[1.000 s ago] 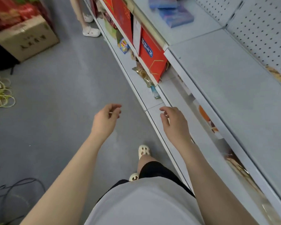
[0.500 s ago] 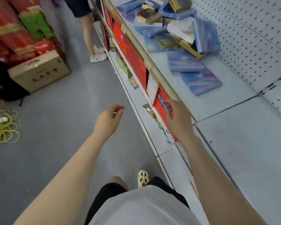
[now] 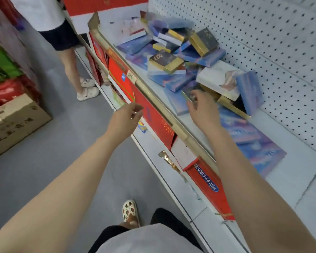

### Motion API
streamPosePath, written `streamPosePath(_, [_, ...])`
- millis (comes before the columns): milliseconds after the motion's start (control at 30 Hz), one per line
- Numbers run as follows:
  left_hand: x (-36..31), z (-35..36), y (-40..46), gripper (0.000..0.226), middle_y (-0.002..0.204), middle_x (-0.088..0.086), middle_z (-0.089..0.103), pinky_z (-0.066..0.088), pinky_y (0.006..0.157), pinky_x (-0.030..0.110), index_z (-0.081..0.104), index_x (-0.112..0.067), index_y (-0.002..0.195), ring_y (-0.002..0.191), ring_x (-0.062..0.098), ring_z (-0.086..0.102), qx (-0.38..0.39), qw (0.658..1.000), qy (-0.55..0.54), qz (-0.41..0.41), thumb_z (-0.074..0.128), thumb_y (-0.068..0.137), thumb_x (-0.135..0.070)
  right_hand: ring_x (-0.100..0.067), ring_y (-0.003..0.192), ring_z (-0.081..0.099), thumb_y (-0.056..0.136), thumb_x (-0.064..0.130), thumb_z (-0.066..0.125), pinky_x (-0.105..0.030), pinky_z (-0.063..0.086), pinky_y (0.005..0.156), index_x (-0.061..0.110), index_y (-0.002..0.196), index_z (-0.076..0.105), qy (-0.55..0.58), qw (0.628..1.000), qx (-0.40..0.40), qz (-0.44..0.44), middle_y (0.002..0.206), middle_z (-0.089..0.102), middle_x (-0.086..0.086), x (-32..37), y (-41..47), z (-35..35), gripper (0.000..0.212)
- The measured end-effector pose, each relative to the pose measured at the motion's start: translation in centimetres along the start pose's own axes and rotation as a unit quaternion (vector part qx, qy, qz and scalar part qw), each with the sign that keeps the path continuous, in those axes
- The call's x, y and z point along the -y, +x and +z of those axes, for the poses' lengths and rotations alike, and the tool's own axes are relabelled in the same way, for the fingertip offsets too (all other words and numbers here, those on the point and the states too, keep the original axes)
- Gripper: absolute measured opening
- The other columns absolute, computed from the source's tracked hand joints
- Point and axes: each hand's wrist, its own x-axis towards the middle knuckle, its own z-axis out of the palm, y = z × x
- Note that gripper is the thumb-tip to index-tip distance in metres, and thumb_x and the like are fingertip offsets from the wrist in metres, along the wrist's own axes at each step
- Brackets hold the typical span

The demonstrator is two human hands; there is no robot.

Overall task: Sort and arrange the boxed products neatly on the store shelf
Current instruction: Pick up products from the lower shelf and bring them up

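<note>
1. Two bare hands are out in front: the right hand [image 3: 203, 108] has come up from the lower shelf edge, where it was half a second ago, and now reaches over the gold trim rail [image 3: 153, 96] onto the white metal shelf [image 3: 288, 176].
2. Its grip is loose, fingers bent toward a small dark box with a gold edge [image 3: 191, 92] at the near side of the pile; whether the fingertips already touch it I cannot tell, and nothing is lifted.
3. The left hand [image 3: 125, 119] hangs over the aisle, left of the shelf, fingers loosely curled, holding nothing.
4. The jumbled heap of blue, purple, black-and-gold and white boxes [image 3: 173, 57] lies at the far end of the shelf; two flat blue-purple boxes [image 3: 257, 147] lie nearer, to the right.
5. Judging from this, sorting has barely begun: the reach suggests a first pick from the heap.
</note>
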Motion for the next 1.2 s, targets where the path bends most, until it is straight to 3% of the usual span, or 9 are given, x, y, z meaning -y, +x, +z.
streamPosePath(133, [0.9, -2.0, 8.5, 0.026, 0.111, -0.005, 0.062, 0.048, 0.085, 0.033, 0.063, -0.023, 0.120, 0.092, 0.015, 0.062, 0.038, 0.997, 0.035, 0.051, 0.054, 0.097, -0.027, -0.034, 0.108, 0.056, 0.096, 0.022, 0.054, -0.039, 0.042, 0.088, 0.010, 0.129, 0.055, -0.004, 0.999, -0.017, 0.037, 0.118, 0.058, -0.017, 1.5, 7.2, 1.5, 0.035])
streamPosePath(333, [0.9, -2.0, 20.5, 0.035, 0.125, 0.004, 0.059, 0.041, 0.088, 0.029, 0.058, -0.021, 0.129, 0.108, 0.021, 0.060, 0.069, 0.988, 0.080, 0.110, 0.057, 0.095, -0.029, -0.035, 0.110, 0.056, 0.095, 0.026, 0.054, -0.036, 0.038, 0.078, 0.010, 0.126, 0.055, -0.018, 0.997, -0.015, 0.069, 0.115, 0.062, -0.016, 2.1, 17.2, 3.8, 0.035])
streamPosePath(533, [0.7, -0.8, 29.0, 0.039, 0.134, 0.004, 0.056, 0.041, 0.093, 0.032, 0.055, -0.020, 0.133, 0.119, 0.023, 0.055, 0.098, 0.981, 0.094, 0.138, 0.056, 0.096, -0.031, -0.032, 0.129, 0.046, 0.085, 0.054, 0.067, -0.041, 0.041, 0.103, 0.016, 0.148, 0.038, -0.077, 0.987, 0.085, 0.115, 0.142, 0.049, -0.014, 2.2, 24.0, 6.5, 0.080])
streamPosePath(667, [0.7, 0.2, 33.1, 0.039, 0.138, 0.004, 0.052, 0.041, 0.097, 0.033, 0.054, -0.022, 0.135, 0.122, 0.024, 0.052, 0.109, 0.979, 0.077, 0.152, 0.056, 0.097, -0.031, -0.035, 0.126, 0.046, 0.073, 0.065, 0.072, -0.044, 0.042, 0.101, 0.025, 0.149, 0.033, -0.100, 0.972, 0.119, 0.176, 0.139, 0.043, -0.014, 1.9, 25.0, 7.1, 0.094])
streamPosePath(800, [-0.8, 1.0, 37.8, 0.043, 0.142, 0.004, 0.047, 0.037, 0.106, 0.036, 0.051, -0.022, 0.136, 0.129, 0.025, 0.044, 0.070, 0.974, 0.070, 0.202, 0.058, 0.095, -0.026, -0.034, 0.118, 0.051, 0.069, 0.060, 0.079, -0.041, 0.047, 0.093, 0.013, 0.131, 0.046, -0.063, 0.960, 0.101, 0.254, 0.131, 0.045, -0.014, 1.7, 24.5, 6.4, 0.085])
streamPosePath(933, [-3.7, 1.7, 42.8, 0.054, 0.149, 0.013, 0.037, 0.032, 0.112, 0.044, 0.043, -0.013, 0.143, 0.134, 0.034, 0.037, 0.050, 0.953, 0.086, 0.285, 0.059, 0.092, -0.021, -0.027, 0.087, 0.058, 0.071, 0.035, 0.083, -0.029, 0.036, 0.061, 0.021, 0.104, 0.047, 0.045, 0.953, -0.033, 0.298, 0.097, 0.058, 0.000, 2.0, 23.2, 4.7, 0.050])
streamPosePath(1033, [-5.8, 2.6, 46.8, 0.059, 0.149, 0.022, 0.033, 0.025, 0.114, 0.045, 0.034, -0.004, 0.145, 0.138, 0.039, 0.030, 0.064, 0.930, 0.150, 0.331, 0.056, 0.094, -0.022, -0.020, 0.075, 0.056, 0.075, 0.024, 0.077, -0.029, 0.039, 0.063, 0.029, 0.099, 0.051, 0.086, 0.938, -0.125, 0.312, 0.083, 0.059, 0.008, 2.7, 22.4, 3.6, 0.036])
streamPosePath(1100, [-6.6, 2.9, 48.8, 0.054, 0.141, 0.022, 0.041, 0.028, 0.109, 0.043, 0.036, -0.002, 0.141, 0.133, 0.038, 0.036, 0.100, 0.911, 0.224, 0.332, 0.054, 0.095, -0.026, -0.009, 0.068, 0.056, 0.074, 0.018, 0.076, -0.027, 0.043, 0.062, 0.030, 0.096, 0.057, 0.116, 0.929, -0.152, 0.316, 0.077, 0.062, 0.009, 3.1, 22.2, 3.5, 0.031])
streamPosePath(1200, [-6.6, 2.9, 49.5, 0.026, 0.118, 0.017, 0.057, 0.036, 0.088, 0.040, 0.052, -0.006, 0.116, 0.111, 0.034, 0.051, 0.115, 0.898, 0.231, 0.356, 0.054, 0.092, -0.015, 0.003, 0.063, 0.055, 0.074, 0.015, 0.077, -0.013, 0.039, 0.058, 0.033, 0.090, 0.061, 0.130, 0.918, -0.170, 0.333, 0.073, 0.061, 0.013, 3.7, 22.0, 4.3, 0.028])
